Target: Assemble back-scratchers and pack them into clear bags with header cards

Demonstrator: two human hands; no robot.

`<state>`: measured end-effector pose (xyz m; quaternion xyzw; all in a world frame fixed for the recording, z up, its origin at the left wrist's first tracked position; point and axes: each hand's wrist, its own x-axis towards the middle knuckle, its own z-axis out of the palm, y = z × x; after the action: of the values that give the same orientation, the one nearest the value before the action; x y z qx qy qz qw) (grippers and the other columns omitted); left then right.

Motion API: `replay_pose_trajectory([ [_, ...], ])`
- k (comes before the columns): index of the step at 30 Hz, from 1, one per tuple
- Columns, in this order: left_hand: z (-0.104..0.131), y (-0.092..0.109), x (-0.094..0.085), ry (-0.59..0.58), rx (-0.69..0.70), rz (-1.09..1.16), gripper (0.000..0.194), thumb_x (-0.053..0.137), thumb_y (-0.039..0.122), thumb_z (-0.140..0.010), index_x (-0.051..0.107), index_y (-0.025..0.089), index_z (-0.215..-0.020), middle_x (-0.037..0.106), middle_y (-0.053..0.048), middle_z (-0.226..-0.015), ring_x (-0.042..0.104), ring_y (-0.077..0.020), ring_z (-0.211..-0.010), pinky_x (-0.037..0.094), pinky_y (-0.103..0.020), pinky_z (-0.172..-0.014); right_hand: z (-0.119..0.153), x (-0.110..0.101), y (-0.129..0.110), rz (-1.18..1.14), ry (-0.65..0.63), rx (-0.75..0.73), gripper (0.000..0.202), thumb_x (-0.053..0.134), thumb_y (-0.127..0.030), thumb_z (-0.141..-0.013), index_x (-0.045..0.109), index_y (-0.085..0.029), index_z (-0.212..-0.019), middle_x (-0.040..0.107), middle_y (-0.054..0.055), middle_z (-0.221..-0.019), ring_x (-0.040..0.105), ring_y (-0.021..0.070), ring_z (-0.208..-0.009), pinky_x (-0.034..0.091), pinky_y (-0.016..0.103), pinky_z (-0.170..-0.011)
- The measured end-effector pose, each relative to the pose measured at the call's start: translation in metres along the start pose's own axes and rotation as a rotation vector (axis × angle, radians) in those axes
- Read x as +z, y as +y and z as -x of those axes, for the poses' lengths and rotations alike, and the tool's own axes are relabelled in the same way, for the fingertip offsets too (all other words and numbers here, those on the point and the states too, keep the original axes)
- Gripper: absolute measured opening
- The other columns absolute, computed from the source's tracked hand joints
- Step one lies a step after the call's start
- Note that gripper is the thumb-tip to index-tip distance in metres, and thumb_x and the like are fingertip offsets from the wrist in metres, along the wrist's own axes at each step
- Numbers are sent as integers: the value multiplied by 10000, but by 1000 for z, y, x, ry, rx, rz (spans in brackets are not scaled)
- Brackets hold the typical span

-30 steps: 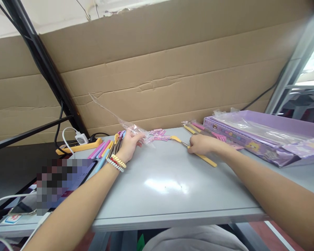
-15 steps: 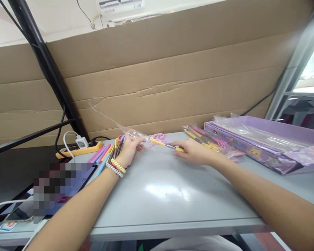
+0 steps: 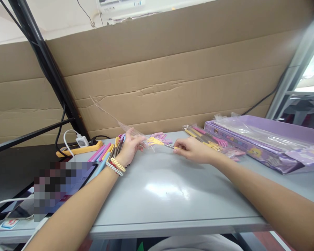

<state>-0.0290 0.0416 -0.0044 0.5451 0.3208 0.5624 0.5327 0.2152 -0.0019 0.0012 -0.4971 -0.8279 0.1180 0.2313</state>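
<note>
My left hand (image 3: 131, 144) is closed on a long clear plastic bag (image 3: 108, 113), which rises up and to the left from the fingers. Pinched in my right hand (image 3: 189, 149) is a back scratcher with a yellow hand-shaped head (image 3: 155, 141) and a metal rod. Its head points left and meets the bag's near end; whether it is inside the mouth I cannot tell. Several more back scratchers (image 3: 107, 153) with pink, purple, yellow and blue handles lie left of my left wrist. Beyond my right hand, bagged back scratchers (image 3: 199, 134) in yellow and pink rest on the table.
Small pink printed cards (image 3: 159, 136) lie at the back of the grey table (image 3: 167, 209). At right stands a purple box (image 3: 267, 158) with clear bags (image 3: 251, 130) in it. A tablet (image 3: 75, 184), cables and a yellow power strip (image 3: 80, 149) are at left. Cardboard (image 3: 172, 76) walls the back.
The back scratcher in my right hand has turned so the head's fingers face me, and it has shifted slightly left toward the bag. My left hand has barely moved.
</note>
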Motion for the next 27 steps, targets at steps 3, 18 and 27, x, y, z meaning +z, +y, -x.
replay_pose_trajectory([
  [3, -2, -2, -2, -15, 15, 20, 874, 736, 249, -629, 193, 237, -1314, 635, 39, -761, 599, -136, -553, 430, -234, -454, 0, 0, 1, -1, -12, -7, 244, 448, -383, -841, 540, -184, -734, 544, 0, -623, 447, 121, -563, 305, 248, -532],
  [18, 1, -2, -3, -176, 1, 79, 789, 702, 200, -655, 234, 271, -1285, 668, 27, -812, 661, -163, -667, 456, -254, -539, 1, -4, -1, 12, -65, 29, 237, 441, -369, -840, 559, -179, -760, 560, 14, -663, 465, 139, -606, 315, 265, -569],
  [27, 0, -3, -3, -152, -11, 50, 804, 722, 209, -636, 235, 261, -1273, 671, 21, -815, 649, -156, -657, 464, -257, -542, 0, -1, 2, 30, -42, -5, 245, 462, -399, -836, 557, -183, -769, 532, -1, -628, 444, 129, -583, 304, 255, -547],
])
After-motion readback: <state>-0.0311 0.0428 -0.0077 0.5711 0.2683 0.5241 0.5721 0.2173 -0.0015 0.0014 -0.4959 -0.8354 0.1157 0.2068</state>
